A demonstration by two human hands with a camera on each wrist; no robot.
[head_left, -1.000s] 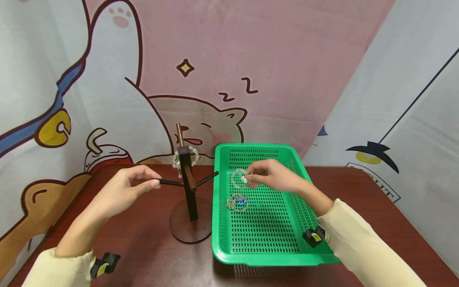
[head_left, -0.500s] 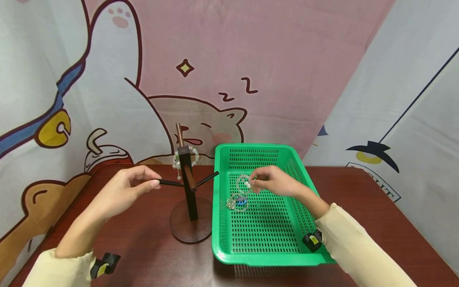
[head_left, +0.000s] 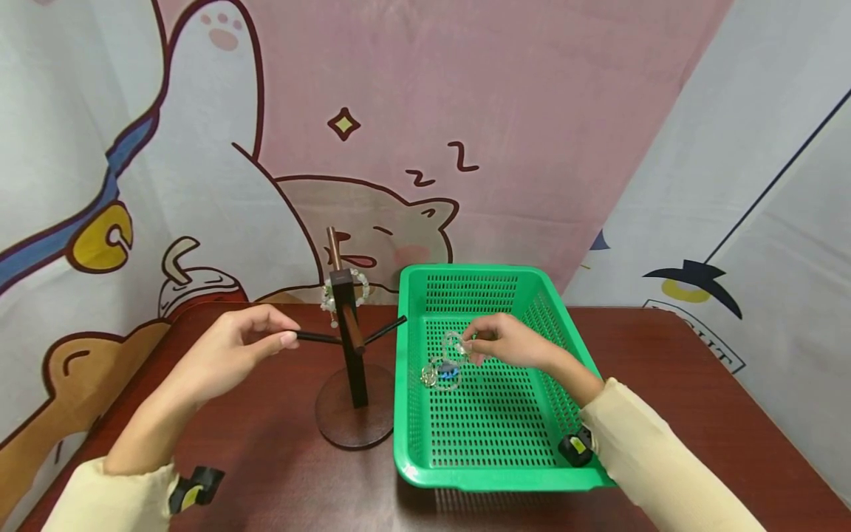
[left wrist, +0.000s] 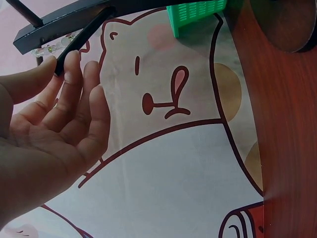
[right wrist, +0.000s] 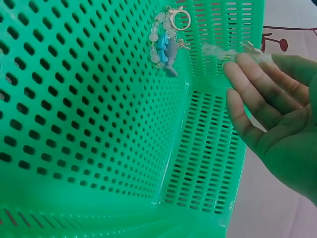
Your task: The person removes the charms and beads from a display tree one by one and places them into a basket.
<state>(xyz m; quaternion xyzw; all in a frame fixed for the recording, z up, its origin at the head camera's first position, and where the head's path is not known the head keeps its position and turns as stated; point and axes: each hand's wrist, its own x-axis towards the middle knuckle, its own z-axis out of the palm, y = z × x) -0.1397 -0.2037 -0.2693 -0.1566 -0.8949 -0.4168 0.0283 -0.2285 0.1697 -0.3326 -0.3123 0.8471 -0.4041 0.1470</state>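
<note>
Currently the left hand [head_left: 222,355] pinches the tip of a black side peg [head_left: 318,338] on the dark jewelry stand [head_left: 357,384], thumb against fingers. The right hand [head_left: 508,341] is over the inside of the green perforated plastic basket [head_left: 512,479], thumb and fingertips pinching a clear beaded bracelet [head_left: 452,340]; can't tell if it touches the basket. Near it, inside the basket: a beaded keychain [right wrist: 154,37] with metal clasp, blue and grey charms. Another beaded bracelet [head_left: 363,287] hangs on the stand, behind the post. Stand's round base is just left of the basket, both on a reddish-brown table [head_left: 266,473]. Cartoon-print cloth [head_left: 518,133] behind.
</note>
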